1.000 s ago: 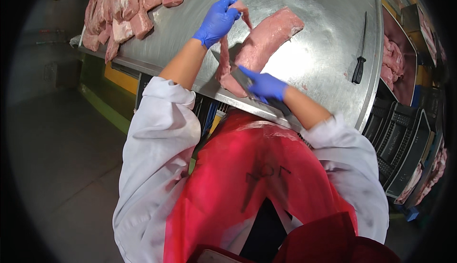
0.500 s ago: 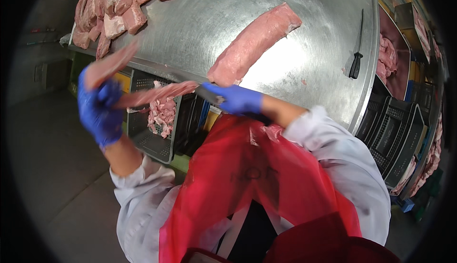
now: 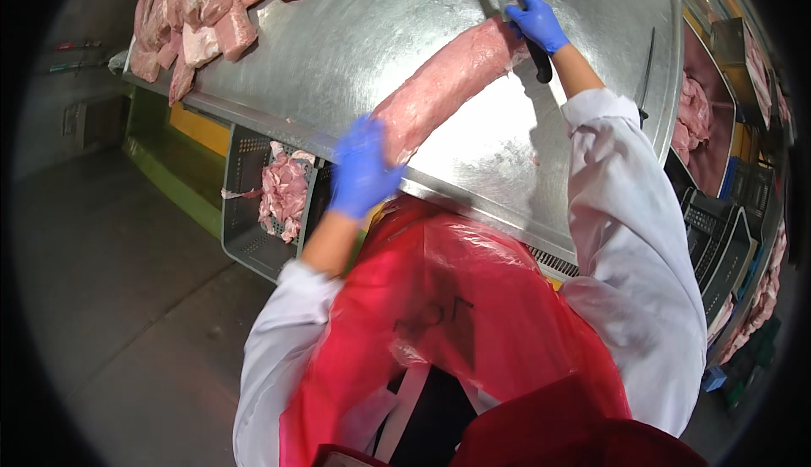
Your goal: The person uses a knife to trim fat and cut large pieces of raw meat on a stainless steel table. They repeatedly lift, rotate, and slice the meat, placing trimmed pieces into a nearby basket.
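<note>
A long pink boneless loin of meat [image 3: 448, 82] lies slantwise on the steel table [image 3: 338, 61]. My left hand [image 3: 363, 167], in a blue glove and slightly blurred, grips its near end by the table's front edge. At the loin's far end is my right hand [image 3: 541, 26], also gloved in blue. It is closed round a knife [image 3: 541, 63], whose black handle sticks out below the palm. The index finger stretches forward along the knife; most of the blade is hidden or cut off by the picture's top edge.
Several meat pieces [image 3: 198, 6] are heaped at the table's far left. Below the front edge, a grey crate [image 3: 253, 243] holds trimmings [image 3: 283, 192]. A sharpening steel [image 3: 649, 70] lies at the right, its handle partly behind my sleeve. Beyond stand a meat bin [image 3: 714, 103] and dark crates [image 3: 718, 234].
The meat strip has left my left hand, which has moved right onto the loin's near end. My right hand has carried the knife away from me to the loin's far end.
</note>
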Tool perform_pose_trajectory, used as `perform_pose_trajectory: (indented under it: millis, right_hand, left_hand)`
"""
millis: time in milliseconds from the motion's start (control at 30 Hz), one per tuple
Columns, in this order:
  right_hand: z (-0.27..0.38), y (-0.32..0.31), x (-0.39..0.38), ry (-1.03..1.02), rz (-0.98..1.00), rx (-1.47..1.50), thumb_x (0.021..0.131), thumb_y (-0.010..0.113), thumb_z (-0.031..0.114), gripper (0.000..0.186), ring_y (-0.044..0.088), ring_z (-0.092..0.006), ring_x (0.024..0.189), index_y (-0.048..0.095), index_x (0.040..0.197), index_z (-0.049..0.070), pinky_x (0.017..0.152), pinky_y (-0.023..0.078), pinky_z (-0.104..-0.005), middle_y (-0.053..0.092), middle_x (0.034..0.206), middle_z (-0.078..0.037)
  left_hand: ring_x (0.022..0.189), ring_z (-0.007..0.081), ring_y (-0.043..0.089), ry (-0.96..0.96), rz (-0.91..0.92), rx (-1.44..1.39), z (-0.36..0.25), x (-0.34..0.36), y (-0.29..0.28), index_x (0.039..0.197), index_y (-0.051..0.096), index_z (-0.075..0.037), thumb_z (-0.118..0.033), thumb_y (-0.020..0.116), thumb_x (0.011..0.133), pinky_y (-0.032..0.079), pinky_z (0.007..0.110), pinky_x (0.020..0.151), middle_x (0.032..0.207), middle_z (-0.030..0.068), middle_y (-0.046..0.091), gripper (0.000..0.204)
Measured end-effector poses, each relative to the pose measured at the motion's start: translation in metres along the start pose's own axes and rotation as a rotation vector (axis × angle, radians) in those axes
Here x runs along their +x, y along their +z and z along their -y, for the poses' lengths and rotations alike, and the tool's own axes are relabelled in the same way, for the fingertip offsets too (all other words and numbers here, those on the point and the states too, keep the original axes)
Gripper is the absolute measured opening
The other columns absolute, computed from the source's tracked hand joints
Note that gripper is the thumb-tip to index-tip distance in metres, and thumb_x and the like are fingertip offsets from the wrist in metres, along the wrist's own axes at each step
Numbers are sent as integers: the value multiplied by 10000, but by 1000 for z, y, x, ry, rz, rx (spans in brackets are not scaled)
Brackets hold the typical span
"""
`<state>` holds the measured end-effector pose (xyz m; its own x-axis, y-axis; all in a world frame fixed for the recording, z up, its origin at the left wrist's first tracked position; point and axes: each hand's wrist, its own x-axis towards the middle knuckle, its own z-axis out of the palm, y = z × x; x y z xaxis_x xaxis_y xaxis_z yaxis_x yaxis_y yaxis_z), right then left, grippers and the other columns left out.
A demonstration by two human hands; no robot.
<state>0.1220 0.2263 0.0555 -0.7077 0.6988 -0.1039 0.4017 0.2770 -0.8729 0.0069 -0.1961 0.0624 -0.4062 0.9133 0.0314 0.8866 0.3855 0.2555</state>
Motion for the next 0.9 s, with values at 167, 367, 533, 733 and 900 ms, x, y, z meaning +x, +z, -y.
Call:
perform_pose_trajectory:
  millis: [167,367,533,733,900]
  right_hand:
    - [-55,-23,-86,126,-216,242,902,593,12,835,606,-111,656,211,1618,211,576,528,-279,644,1227,-101]
    - [-83,-52,-230,264,-317,509,941,546,-35,812,537,-70,588,187,1623,222,517,468,-218,646,1130,-83]
    - [-105,-53,-322,337,-416,604,931,508,-81,827,586,-84,646,166,1626,210,531,497,-222,641,981,-69]
    - [-115,-57,-343,269,-446,513,930,528,-31,814,590,-100,623,176,1625,205,535,507,-244,644,960,-73]
    - [-105,-49,-244,44,-333,756,957,554,-23,798,558,-87,651,165,1625,174,556,471,-230,615,877,-37]
  left_hand:
    - [1428,421,368,-225,399,169,-69,140,62,1543,273,-10,-275,673,863,335,546,1145,1530,320,344,833]
    - [979,358,709,-574,445,-1319,48,202,31,1314,528,100,-184,580,838,610,429,824,1145,268,673,557]
    - [1106,304,654,-799,257,-2002,-65,122,73,1272,575,28,-236,524,978,497,437,1034,1150,178,692,398]
    - [721,126,597,-731,113,-1202,-36,113,101,1133,547,-13,-13,523,971,521,270,649,895,74,640,164]
    - [988,217,656,-674,-205,-1232,-28,200,135,1319,518,16,-94,588,899,554,369,819,1156,132,634,439]
